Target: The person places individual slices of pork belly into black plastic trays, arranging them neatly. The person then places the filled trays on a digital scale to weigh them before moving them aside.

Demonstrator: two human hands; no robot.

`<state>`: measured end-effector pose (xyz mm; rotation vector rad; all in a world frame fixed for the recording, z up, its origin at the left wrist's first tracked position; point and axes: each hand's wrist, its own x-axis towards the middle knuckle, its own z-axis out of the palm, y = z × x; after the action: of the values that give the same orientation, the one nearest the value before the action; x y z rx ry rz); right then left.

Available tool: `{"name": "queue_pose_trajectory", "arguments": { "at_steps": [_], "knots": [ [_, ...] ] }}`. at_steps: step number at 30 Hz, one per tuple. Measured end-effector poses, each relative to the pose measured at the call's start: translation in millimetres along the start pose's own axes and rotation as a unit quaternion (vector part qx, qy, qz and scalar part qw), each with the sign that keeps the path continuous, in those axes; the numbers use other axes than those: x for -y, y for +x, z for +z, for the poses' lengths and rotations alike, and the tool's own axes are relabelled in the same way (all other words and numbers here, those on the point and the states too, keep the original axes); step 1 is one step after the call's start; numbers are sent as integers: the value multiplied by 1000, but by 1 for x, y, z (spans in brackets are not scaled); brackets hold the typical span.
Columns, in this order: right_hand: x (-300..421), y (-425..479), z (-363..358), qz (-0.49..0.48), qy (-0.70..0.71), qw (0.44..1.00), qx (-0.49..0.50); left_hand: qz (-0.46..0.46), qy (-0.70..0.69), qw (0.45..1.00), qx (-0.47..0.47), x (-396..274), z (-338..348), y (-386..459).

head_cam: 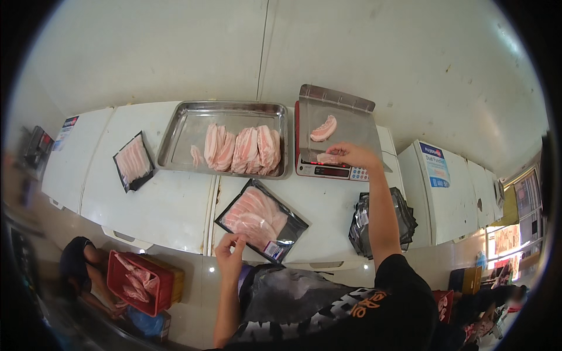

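My right hand [354, 155] pinches a pale slice of raw pork [328, 158] above the front of a red digital scale [330, 171]. A bent metal sheet [351, 118] rests on the scale, and one curved pork slice [324, 128] lies on it. My left hand [230, 252] has thumb and fingertips together at the lower left edge of a black-backed clear plastic pouch [287, 232] filled with pork slices. A metal tray [184, 127] behind the pouch carries two stacks of sliced pork belly [243, 149] and a small loose piece [196, 155].
A filled pouch [134, 162] lies left on the white chest freezer lids [153, 206]. Stacked black pouches [401, 215] sit under my right forearm. On the floor, a person [83, 267] crouches by a red crate [131, 281] of meat. Another person [487, 302] is far right.
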<state>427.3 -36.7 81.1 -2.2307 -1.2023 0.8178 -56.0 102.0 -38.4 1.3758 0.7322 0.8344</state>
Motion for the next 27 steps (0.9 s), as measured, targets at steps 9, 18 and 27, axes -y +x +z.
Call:
{"name": "queue_pose_trajectory", "arguments": {
  "at_steps": [9,18,27],
  "knots": [
    [82,-38,56,-137,204,969,-24,-73,-160,981,79,-35,74,0],
    [120,-4,60,-190,59,966,-163,-202,-303,928,76,-2,72,7],
    [15,71,-18,-215,-279,927,-130,-327,-434,836,71,-39,62,-24]
  ]
}}
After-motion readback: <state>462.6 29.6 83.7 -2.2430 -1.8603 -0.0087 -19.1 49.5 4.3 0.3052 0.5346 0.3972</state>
